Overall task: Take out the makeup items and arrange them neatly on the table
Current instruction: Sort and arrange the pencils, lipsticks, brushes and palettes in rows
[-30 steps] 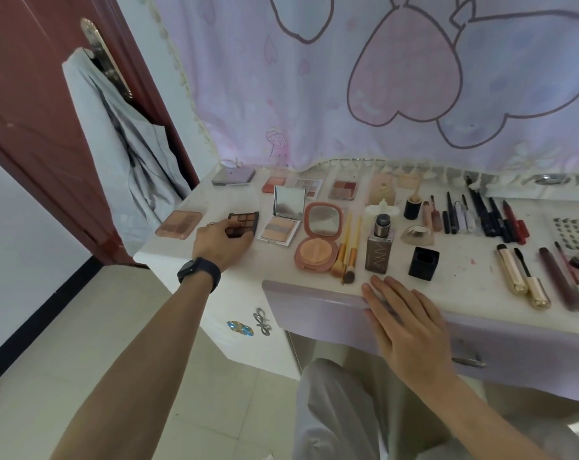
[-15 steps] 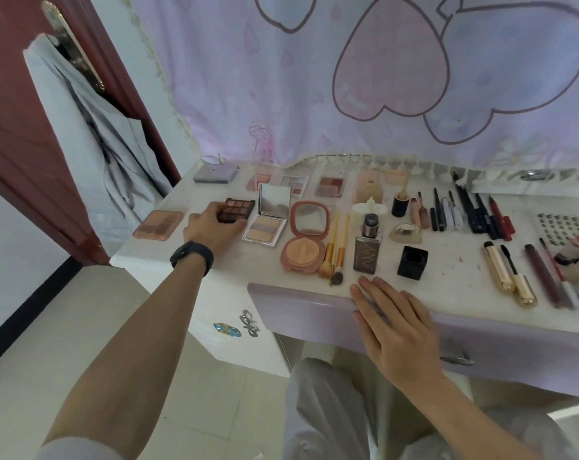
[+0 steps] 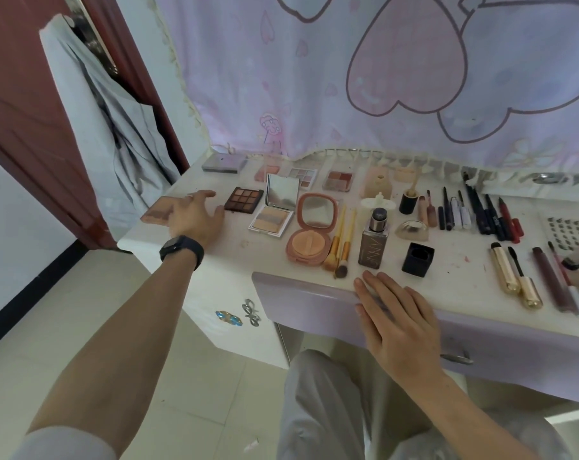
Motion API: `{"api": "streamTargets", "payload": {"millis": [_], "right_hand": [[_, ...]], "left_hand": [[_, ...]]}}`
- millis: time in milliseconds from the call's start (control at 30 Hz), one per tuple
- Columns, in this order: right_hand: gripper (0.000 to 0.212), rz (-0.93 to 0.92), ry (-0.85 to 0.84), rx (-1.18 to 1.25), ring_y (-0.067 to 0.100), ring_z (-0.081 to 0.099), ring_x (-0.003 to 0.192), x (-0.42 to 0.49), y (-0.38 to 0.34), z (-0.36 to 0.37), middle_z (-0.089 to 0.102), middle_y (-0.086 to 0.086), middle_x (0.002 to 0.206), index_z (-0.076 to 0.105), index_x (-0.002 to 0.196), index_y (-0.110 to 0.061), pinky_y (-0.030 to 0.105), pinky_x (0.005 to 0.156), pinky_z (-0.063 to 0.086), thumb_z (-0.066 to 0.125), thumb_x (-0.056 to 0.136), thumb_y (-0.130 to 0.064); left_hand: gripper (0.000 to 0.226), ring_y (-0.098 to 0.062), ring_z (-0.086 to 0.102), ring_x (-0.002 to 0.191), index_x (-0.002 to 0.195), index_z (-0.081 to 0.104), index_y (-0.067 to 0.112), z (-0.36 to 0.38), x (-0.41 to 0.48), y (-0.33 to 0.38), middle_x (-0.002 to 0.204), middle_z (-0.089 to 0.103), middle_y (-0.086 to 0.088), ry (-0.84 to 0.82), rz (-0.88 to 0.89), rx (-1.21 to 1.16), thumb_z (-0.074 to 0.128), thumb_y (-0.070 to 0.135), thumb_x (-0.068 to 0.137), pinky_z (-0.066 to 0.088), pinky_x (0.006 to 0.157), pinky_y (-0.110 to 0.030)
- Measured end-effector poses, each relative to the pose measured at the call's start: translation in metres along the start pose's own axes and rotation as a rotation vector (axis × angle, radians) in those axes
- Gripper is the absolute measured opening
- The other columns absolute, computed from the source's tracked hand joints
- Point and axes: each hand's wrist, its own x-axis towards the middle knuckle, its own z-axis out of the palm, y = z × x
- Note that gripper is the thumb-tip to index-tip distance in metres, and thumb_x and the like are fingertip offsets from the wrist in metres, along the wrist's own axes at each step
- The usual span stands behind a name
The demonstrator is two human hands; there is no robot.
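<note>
1. Across the tabletop (image 3: 460,280), makeup lies in rows; layout unchanged from 0.5 s ago.
2. The right hand (image 3: 394,313) lies flat, fingers straight and close together, pressed on the front edge at 6 o'clock of the foundation bottle (image 3: 374,239). Position as before.
3. The left hand (image 3: 195,215) has come off the dark eyeshadow palette (image 3: 243,199); fingers now spread, holding nothing.
4. That palette lies flat and uncovered at 2 o'clock of the left hand, thumb tip just beside it.
5. The pink palette (image 3: 155,212) sits at 9 o'clock, partly hidden by the fingers.
</note>
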Motion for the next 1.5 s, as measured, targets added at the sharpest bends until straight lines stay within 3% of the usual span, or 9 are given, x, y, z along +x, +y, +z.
{"api": "streamTargets", "payload": {"millis": [100, 233, 433, 567, 833, 1033, 1233, 1367, 1500], "right_hand": [[0.038, 0.003, -0.001, 0.002, 0.021, 0.061, 0.128, -0.001, 0.0, 0.0, 0.061, 0.004, 0.141, 0.065, 0.135, -0.015, 0.041, 0.102, 0.048, 0.063, 0.099, -0.029], [0.04, 0.004, -0.012, 0.002, 0.021, 0.06, 0.128, -0.002, 0.0, 0.002, 0.06, 0.004, 0.142, 0.064, 0.136, -0.016, 0.042, 0.102, 0.048, 0.063, 0.099, -0.029], [0.039, 0.006, -0.014, -0.005, 0.022, 0.062, 0.126, -0.001, 0.0, 0.002, 0.062, 0.005, 0.139, 0.066, 0.134, -0.014, 0.044, 0.098, 0.051, 0.064, 0.098, -0.028], [0.039, -0.003, -0.014, -0.003, 0.023, 0.062, 0.126, 0.0, 0.001, -0.001, 0.063, 0.005, 0.138, 0.065, 0.135, -0.014, 0.043, 0.098, 0.05, 0.065, 0.098, -0.028], [0.04, -0.002, -0.026, 0.023, 0.024, 0.061, 0.127, 0.002, 0.0, -0.004, 0.062, 0.006, 0.14, 0.065, 0.135, -0.012, 0.045, 0.098, 0.05, 0.066, 0.098, -0.025], [0.04, 0.019, -0.028, 0.051, 0.025, 0.061, 0.128, 0.002, -0.002, -0.005, 0.062, 0.007, 0.14, 0.065, 0.135, -0.012, 0.047, 0.1, 0.05, 0.063, 0.098, -0.026], [0.043, 0.107, -0.164, 0.125, 0.026, 0.06, 0.128, 0.012, -0.007, -0.019, 0.062, 0.006, 0.14, 0.066, 0.133, -0.012, 0.048, 0.105, 0.046, 0.048, 0.101, -0.033], [0.044, 0.403, -0.37, 0.483, 0.014, 0.058, 0.127, 0.031, -0.019, -0.055, 0.064, -0.014, 0.132, 0.07, 0.125, -0.025, 0.037, 0.109, 0.043, 0.049, 0.098, -0.052], [0.05, 0.677, -0.479, 1.078, 0.006, 0.071, 0.101, 0.056, -0.024, -0.094, 0.071, -0.022, 0.118, 0.061, 0.127, -0.046, 0.023, 0.081, 0.057, 0.062, 0.082, -0.07]], "left_hand": [[0.048, -0.035, 0.034, 0.137, 0.137, 0.053, 0.021, -0.013, -0.001, -0.026, 0.145, 0.046, -0.017, 0.054, -0.072, 0.14, 0.053, 0.04, 0.094, 0.026, 0.113, -0.052], [0.06, -0.034, 0.02, 0.145, 0.146, 0.039, 0.023, -0.022, -0.008, -0.054, 0.154, 0.033, -0.02, -0.093, -0.173, 0.241, 0.044, 0.055, 0.095, 0.019, 0.115, -0.052], [0.04, -0.041, 0.044, 0.121, 0.132, 0.05, 0.038, -0.025, -0.022, -0.061, 0.126, 0.046, -0.017, -0.019, -0.087, 0.119, 0.05, 0.048, 0.093, 0.037, 0.106, -0.05], [0.031, -0.035, 0.042, 0.117, 0.123, 0.05, 0.057, -0.028, -0.037, -0.058, 0.116, 0.04, -0.009, -0.015, -0.073, -0.011, 0.052, 0.054, 0.092, 0.043, 0.103, -0.045], [0.045, -0.036, 0.046, 0.117, 0.123, 0.052, 0.045, -0.037, -0.052, -0.052, 0.119, 0.059, -0.011, -0.096, -0.153, 0.032, 0.053, 0.069, 0.085, 0.037, 0.1, -0.041], [0.069, -0.014, 0.064, 0.103, 0.107, 0.054, 0.03, -0.057, -0.099, -0.028, 0.103, 0.069, 0.008, 0.056, -0.356, -0.649, 0.066, 0.081, 0.061, 0.05, 0.081, -0.031], [0.053, -0.019, 0.067, 0.104, 0.112, 0.059, 0.026, -0.062, -0.146, 0.008, 0.106, 0.072, -0.002, -0.031, -0.302, -1.005, 0.077, 0.05, 0.068, 0.052, 0.098, -0.042], [0.052, -0.008, 0.067, 0.102, 0.115, 0.06, 0.026, -0.069, -0.182, 0.046, 0.106, 0.075, 0.002, -0.179, -0.095, -1.034, 0.078, 0.042, 0.068, 0.051, 0.092, -0.031], [0.051, -0.014, 0.065, 0.11, 0.119, 0.056, 0.021, -0.071, -0.211, 0.081, 0.115, 0.072, 0.001, -0.328, 0.088, -1.003, 0.076, 0.027, 0.072, 0.051, 0.092, -0.03]]}}
